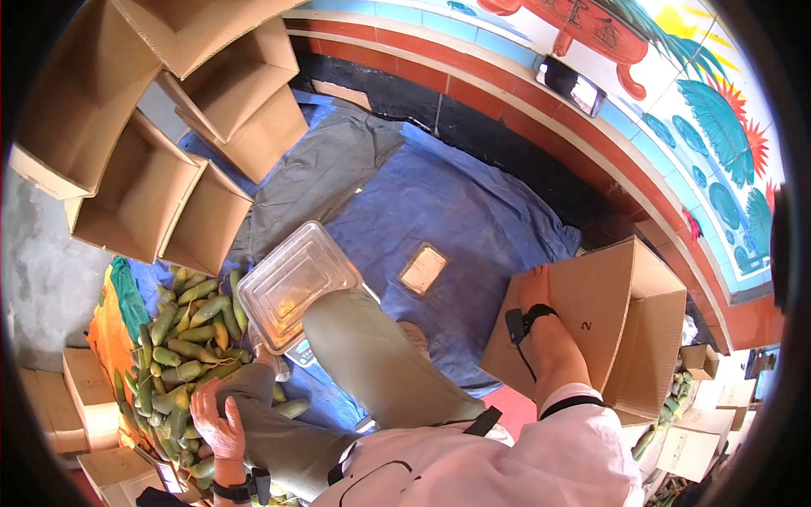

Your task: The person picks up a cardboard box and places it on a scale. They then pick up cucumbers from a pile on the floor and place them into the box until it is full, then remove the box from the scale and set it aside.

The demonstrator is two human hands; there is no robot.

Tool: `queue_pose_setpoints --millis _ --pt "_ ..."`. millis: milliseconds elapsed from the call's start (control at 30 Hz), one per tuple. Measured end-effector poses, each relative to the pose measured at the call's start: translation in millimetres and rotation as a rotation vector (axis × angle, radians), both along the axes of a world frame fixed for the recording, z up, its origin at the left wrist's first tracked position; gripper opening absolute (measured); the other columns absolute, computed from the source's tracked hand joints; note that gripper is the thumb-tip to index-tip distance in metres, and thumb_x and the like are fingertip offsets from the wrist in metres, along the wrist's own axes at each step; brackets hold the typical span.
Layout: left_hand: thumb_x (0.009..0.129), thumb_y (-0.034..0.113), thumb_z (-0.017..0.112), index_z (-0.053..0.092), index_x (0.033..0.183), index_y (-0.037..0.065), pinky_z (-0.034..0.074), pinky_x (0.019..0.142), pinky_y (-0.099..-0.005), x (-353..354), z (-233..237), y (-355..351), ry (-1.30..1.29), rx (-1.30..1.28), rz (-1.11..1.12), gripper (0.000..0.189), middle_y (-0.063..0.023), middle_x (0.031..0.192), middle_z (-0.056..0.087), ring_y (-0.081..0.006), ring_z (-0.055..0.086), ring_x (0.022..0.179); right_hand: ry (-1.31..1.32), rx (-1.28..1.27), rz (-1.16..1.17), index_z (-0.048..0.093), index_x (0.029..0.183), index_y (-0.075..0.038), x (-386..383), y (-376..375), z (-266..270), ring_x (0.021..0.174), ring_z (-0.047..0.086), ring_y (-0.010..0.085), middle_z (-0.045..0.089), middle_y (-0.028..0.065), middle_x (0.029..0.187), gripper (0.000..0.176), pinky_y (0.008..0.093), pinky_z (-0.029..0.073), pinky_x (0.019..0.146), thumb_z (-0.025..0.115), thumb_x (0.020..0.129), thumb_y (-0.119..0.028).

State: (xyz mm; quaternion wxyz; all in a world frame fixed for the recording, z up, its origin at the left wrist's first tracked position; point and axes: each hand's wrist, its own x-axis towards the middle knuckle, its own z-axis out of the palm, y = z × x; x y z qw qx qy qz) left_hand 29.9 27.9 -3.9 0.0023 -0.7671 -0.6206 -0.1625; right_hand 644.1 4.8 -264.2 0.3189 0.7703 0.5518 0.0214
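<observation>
My left hand point(218, 427) is open, fingers apart, beside my bent left knee and over a heap of green and yellowing cucumber-like vegetables point(196, 342). My right hand point(534, 287) is at the far edge of a cardboard box point(583, 313) marked "2", with its fingertips partly hidden. The box is tilted on its side, its hollow inside facing right. Between the heap and my right leg, a clear plastic tub point(296, 283) stands on a scale point(306, 351), with something yellowish showing through it.
Several open cardboard boxes point(139, 182) are stacked at the upper left. A blue tarp point(473, 203) covers the floor, with a small pale block point(423, 269) on it. A phone point(571, 86) leans on the painted wall's ledge. More boxes point(697, 439) and vegetables lie at the lower right.
</observation>
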Motion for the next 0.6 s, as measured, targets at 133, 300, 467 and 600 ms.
queue_pose_setpoints --millis 133,300,467,600 --pt "0.094 0.038 0.045 0.057 0.104 0.001 0.040 0.089 -0.0445 3.3 0.6 3.5 0.011 -0.001 -0.010 0.041 -0.0161 0.104 0.061 -0.0356 0.055 0.096 -0.192 -0.058 0.059 0.070 0.107 -0.009 0.7 -40.2 -5.8 0.123 0.040 0.0353 0.056 0.0145 0.123 0.034 0.0513 0.013 0.110 0.045 0.088 -0.021" --pt "0.096 0.037 0.044 0.057 0.106 0.000 0.040 0.089 -0.0448 5.9 0.4 9.2 0.029 -0.017 -0.030 0.041 -0.0172 0.103 0.060 -0.0370 0.054 0.097 -0.022 -0.075 -0.042 0.069 0.108 -0.006 42.2 -108.8 -31.4 0.127 0.037 0.0364 0.054 0.0159 0.128 0.036 0.0510 0.012 0.111 0.049 0.087 -0.026" --pt "0.096 0.036 0.044 0.057 0.107 -0.001 0.040 0.089 -0.0448 6.7 -4.1 13.1 0.028 -0.015 -0.063 0.041 -0.0178 0.105 0.060 -0.0371 0.054 0.099 0.071 -0.375 -0.280 0.061 0.123 -0.007 55.0 -180.7 9.5 0.137 0.028 0.0340 0.046 0.0124 0.140 0.045 0.0535 0.005 0.113 0.048 0.089 -0.033" --pt "0.095 0.031 0.047 0.058 0.106 0.001 0.040 0.089 -0.0452 10.2 -4.5 15.5 0.012 -0.021 -0.048 0.034 -0.0177 0.103 0.059 -0.0376 0.054 0.099 0.058 -0.207 -0.374 0.067 0.114 -0.012 85.9 -260.8 12.2 0.131 0.033 0.0322 0.055 0.0099 0.129 0.041 0.0505 0.014 0.110 0.058 0.080 -0.034"
